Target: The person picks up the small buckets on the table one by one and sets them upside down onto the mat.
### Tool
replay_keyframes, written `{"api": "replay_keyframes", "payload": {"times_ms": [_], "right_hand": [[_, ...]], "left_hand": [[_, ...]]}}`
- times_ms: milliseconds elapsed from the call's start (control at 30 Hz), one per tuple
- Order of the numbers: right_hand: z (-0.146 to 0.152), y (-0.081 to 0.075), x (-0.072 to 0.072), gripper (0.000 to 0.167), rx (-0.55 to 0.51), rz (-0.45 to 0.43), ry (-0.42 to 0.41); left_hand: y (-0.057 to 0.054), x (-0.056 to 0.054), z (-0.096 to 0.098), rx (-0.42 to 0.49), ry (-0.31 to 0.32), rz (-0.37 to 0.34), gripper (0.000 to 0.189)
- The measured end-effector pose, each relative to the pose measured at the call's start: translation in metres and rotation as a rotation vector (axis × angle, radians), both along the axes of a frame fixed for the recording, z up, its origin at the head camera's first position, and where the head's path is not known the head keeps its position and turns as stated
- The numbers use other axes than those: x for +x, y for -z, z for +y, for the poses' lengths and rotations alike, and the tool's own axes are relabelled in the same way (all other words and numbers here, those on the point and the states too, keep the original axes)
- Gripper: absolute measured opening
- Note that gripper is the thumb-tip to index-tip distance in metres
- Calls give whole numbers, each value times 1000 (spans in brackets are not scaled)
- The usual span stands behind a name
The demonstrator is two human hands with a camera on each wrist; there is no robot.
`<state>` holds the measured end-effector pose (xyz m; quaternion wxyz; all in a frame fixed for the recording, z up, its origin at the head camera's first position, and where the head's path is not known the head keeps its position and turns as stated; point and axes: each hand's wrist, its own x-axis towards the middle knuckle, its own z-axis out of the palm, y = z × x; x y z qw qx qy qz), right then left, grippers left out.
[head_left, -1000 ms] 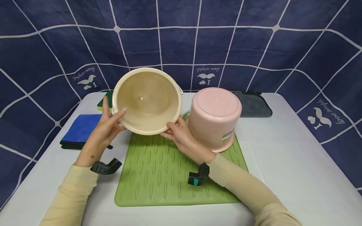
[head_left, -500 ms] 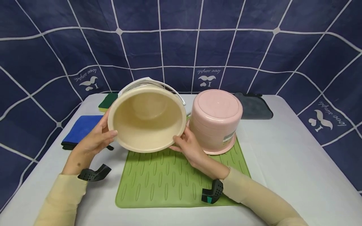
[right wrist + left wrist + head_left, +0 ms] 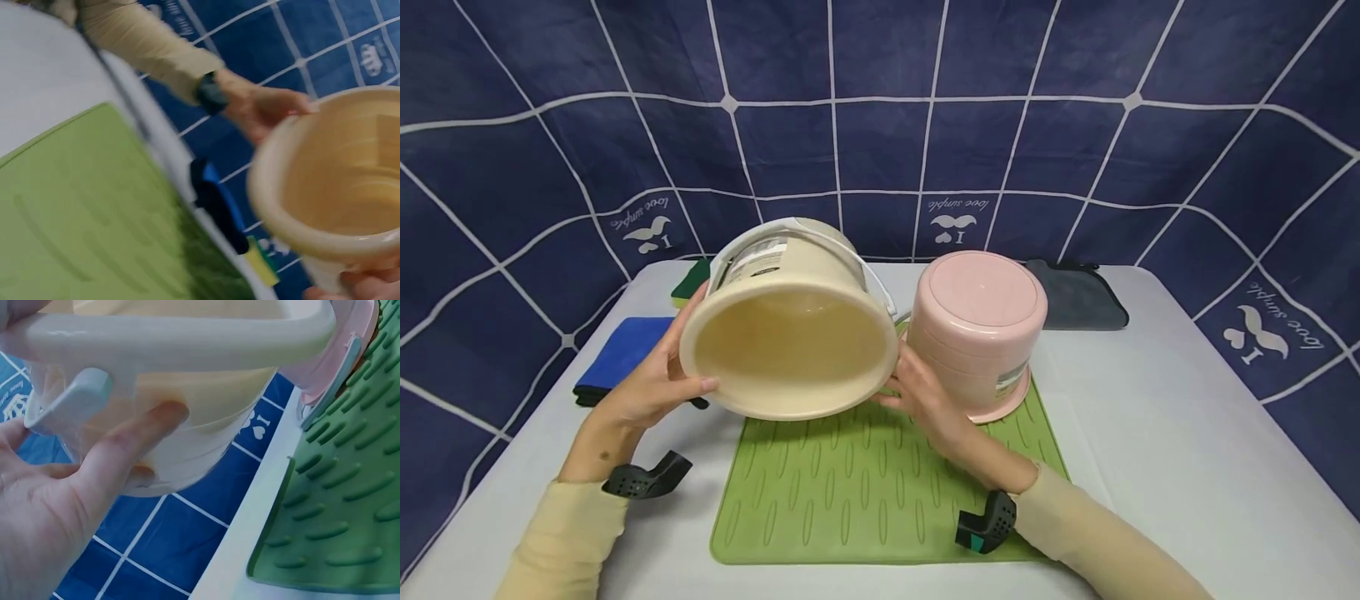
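A cream bucket [image 3: 816, 258] is held tilted over the mat, its mouth facing me and its base up and away. Its white handle [image 3: 880, 287] lies across the outer wall, near a printed label. My left hand [image 3: 651, 383] grips the left side, thumb at the rim and fingers on the outer wall beside the handle hinge [image 3: 90, 390]. On the opposite side my right hand [image 3: 928, 404] holds the rim from below, its fingers [image 3: 375, 284] partly cut off in the right wrist view. A pink bucket [image 3: 981, 333] stands upside down just right of it.
Beneath both buckets lies a green ridged mat [image 3: 850, 508] on the white table [image 3: 1180, 467]. A folded blue cloth [image 3: 632, 346] and a green-yellow sponge [image 3: 691, 282] are at the left, a dark grey cloth [image 3: 1075, 296] at the back right. A navy checked curtain [image 3: 1015, 142] hangs behind.
The cream bucket has come lower and tipped forward, so its mouth points further down and its outer wall, label and handle show. Both hands moved with it, still gripping it.
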<state>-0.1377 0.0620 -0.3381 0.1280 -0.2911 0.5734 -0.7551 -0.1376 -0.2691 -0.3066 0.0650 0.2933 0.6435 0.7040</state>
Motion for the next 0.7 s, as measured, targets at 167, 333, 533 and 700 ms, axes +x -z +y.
{"api": "replay_keyframes", "payload": {"times_ms": [167, 333, 533, 700], "right_hand": [[12, -19, -2, 97, 30, -33, -117], [18, -34, -2, 104, 83, -85, -160], [22, -45, -3, 106, 144, -181, -236], [22, -45, -5, 78, 64, -306, -266]], "left_hand": [[-5, 3, 0, -37, 33, 79, 110], [-17, 6, 1, -96, 68, 143, 119], [-27, 14, 2, -209, 80, 268, 123], [-32, 22, 6, -325, 68, 290, 124]]}}
